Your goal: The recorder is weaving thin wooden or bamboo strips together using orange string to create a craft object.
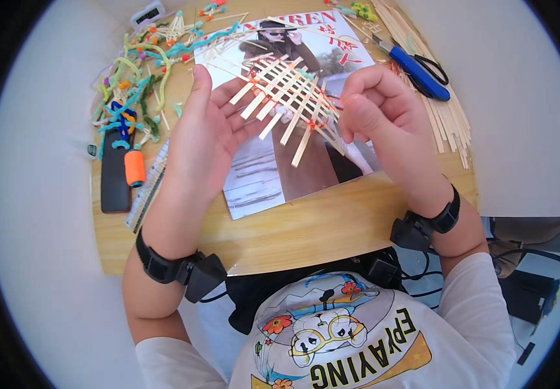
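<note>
A lattice of thin wooden sticks tied with orange thread hangs above a glossy magazine on the wooden table. My left hand supports the lattice from below, fingers spread under its left edge. My right hand is curled at the lattice's right edge, fingertips pinched on the stick ends and thread there.
Colourful pipe cleaners lie piled at the table's far left. An orange thread spool and a black bar sit to the left. Blue-handled scissors rest on a bundle of loose sticks at the right.
</note>
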`<move>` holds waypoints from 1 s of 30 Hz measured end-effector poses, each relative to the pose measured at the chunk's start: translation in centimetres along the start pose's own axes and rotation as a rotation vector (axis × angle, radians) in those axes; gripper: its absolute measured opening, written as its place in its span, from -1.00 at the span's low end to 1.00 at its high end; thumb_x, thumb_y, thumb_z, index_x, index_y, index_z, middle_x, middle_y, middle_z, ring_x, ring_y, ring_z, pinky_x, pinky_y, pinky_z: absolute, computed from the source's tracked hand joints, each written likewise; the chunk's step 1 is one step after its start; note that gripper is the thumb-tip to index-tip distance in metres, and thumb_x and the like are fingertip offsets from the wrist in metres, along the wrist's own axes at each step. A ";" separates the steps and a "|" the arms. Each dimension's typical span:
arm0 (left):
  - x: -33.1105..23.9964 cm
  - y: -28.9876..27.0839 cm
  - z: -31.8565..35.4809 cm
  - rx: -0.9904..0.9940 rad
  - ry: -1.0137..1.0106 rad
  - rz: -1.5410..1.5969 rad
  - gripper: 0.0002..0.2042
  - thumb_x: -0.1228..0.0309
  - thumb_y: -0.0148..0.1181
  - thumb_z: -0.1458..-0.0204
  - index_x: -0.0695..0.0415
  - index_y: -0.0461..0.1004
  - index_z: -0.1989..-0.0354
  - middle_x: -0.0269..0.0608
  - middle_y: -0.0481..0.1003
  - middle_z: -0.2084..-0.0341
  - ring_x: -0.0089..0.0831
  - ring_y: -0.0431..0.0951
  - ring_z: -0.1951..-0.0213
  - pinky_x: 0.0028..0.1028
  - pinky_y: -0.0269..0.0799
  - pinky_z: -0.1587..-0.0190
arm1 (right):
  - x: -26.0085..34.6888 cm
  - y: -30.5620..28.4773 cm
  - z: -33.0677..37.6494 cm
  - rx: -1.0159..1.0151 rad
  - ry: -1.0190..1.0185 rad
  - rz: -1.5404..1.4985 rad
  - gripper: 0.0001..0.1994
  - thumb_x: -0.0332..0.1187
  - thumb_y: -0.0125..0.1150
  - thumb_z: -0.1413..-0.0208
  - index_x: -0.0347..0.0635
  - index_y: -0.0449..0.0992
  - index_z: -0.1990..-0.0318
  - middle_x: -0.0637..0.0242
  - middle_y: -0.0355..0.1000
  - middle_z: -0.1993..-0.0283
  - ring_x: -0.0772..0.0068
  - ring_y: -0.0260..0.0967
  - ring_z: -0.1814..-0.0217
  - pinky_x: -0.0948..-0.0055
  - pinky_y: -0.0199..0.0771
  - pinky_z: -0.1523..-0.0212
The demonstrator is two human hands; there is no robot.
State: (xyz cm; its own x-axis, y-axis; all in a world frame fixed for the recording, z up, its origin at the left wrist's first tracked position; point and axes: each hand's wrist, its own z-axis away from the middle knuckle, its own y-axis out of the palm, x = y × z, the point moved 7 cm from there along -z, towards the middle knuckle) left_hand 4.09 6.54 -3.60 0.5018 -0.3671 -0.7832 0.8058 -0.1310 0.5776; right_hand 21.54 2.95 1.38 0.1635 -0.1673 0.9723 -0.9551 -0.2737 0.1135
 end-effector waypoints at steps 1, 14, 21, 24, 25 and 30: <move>-0.1 0.1 0.0 -0.001 0.004 -0.012 -0.46 0.00 -0.15 -0.19 0.31 0.29 -0.01 -0.12 0.43 0.11 -0.38 0.42 0.03 -0.39 0.29 -0.07 | -0.2 0.0 -0.1 -0.001 -0.009 -0.009 -0.88 -0.39 0.11 -0.15 -0.22 0.36 0.24 0.51 0.33 0.44 0.80 0.20 0.48 0.77 0.17 0.49; -2.0 0.3 0.5 -0.029 0.252 -0.246 -0.63 0.53 0.17 -0.02 0.34 0.34 -0.03 -0.13 0.50 0.18 -0.55 0.51 0.19 -0.58 0.42 0.10 | 2.3 1.3 0.7 0.081 -0.026 -0.077 -0.90 -0.42 0.09 -0.15 -0.22 0.37 0.23 0.51 0.34 0.37 0.77 0.23 0.38 0.74 0.24 0.37; -2.8 0.8 1.2 -0.100 0.285 -0.484 -0.63 0.43 0.25 0.00 0.38 0.40 0.06 -0.11 0.54 0.29 -0.58 0.52 0.29 -0.63 0.43 0.24 | 5.1 1.1 0.5 0.104 -0.047 0.018 -0.88 -0.41 0.10 -0.15 -0.25 0.36 0.22 0.47 0.35 0.36 0.76 0.24 0.41 0.72 0.26 0.39; -2.0 0.3 0.9 -0.085 0.233 -0.490 -0.63 0.40 0.25 0.00 0.38 0.41 0.07 -0.14 0.54 0.30 -0.60 0.51 0.31 -0.64 0.42 0.27 | 5.8 1.8 -0.3 0.164 -0.148 0.049 -0.88 -0.40 0.10 -0.16 -0.24 0.36 0.23 0.48 0.35 0.37 0.77 0.24 0.41 0.73 0.26 0.39; -1.7 0.2 0.7 -0.080 0.225 -0.490 -0.64 0.39 0.24 -0.01 0.38 0.41 0.08 -0.15 0.54 0.31 -0.61 0.50 0.31 -0.64 0.42 0.27 | 5.5 1.7 -0.6 0.150 -0.149 0.023 -0.88 -0.40 0.09 -0.16 -0.24 0.36 0.23 0.48 0.35 0.37 0.77 0.24 0.41 0.73 0.27 0.39; -0.8 -0.6 -0.1 -0.108 0.186 -0.488 -0.68 0.39 0.23 -0.02 0.34 0.43 0.12 -0.20 0.54 0.34 -0.64 0.49 0.33 -0.65 0.40 0.30 | 2.5 -0.1 -1.3 0.117 -0.102 -0.039 -0.88 -0.40 0.08 -0.16 -0.24 0.36 0.23 0.46 0.35 0.38 0.77 0.23 0.43 0.73 0.26 0.40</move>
State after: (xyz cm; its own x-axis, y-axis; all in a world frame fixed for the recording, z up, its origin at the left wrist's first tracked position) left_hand 3.24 7.03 -3.40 0.0998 -0.1163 -0.9882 0.9824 -0.1461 0.1164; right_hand 21.69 3.81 4.05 0.2299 -0.2485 0.9410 -0.9132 -0.3894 0.1203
